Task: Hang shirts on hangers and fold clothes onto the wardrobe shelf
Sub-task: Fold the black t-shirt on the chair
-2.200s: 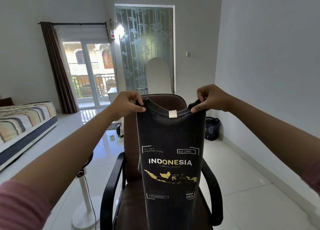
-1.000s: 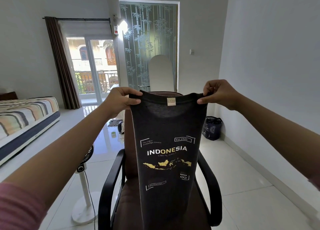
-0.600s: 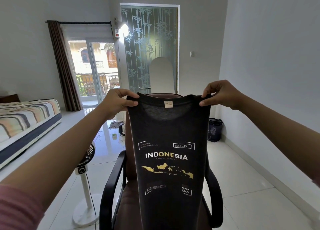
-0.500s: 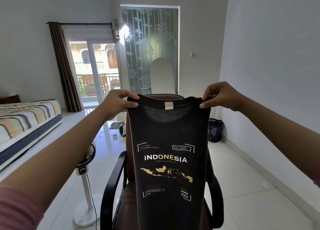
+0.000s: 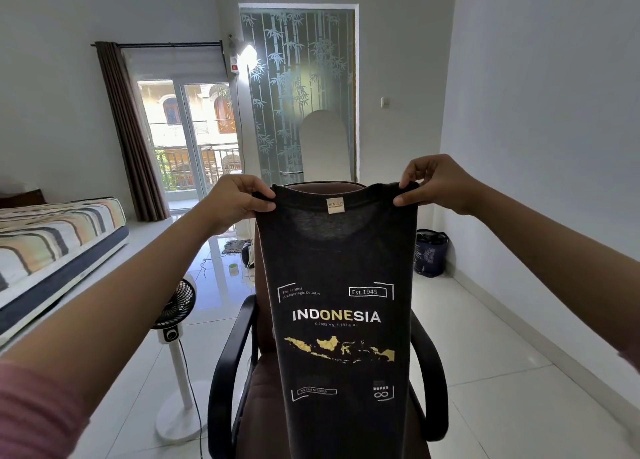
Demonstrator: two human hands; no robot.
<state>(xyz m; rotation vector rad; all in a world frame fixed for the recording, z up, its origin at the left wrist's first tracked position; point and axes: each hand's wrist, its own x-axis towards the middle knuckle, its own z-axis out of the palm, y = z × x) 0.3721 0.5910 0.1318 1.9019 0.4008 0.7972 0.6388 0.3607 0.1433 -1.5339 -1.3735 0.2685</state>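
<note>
A dark grey T-shirt [image 5: 337, 261] hangs straight down in front of me, folded narrow, its INDONESIA print and yellow map facing me. My left hand [image 5: 233, 202] pinches its left shoulder and my right hand [image 5: 433, 183] pinches its right shoulder, both at chest height with arms stretched out. A small beige label shows at the neckline. No hanger or wardrobe is in view.
A brown office chair with black armrests [image 5: 228, 361] stands right behind the shirt. A white standing fan [image 5: 175, 306] is at its left. A striped mattress [image 5: 52, 237] lies far left, a dark bag [image 5: 431, 252] by the right wall, a glass door [image 5: 298, 91] behind.
The shirt has been spread a little wider and held slightly higher between my hands. My view has drifted; both grips stay on the shoulders.
</note>
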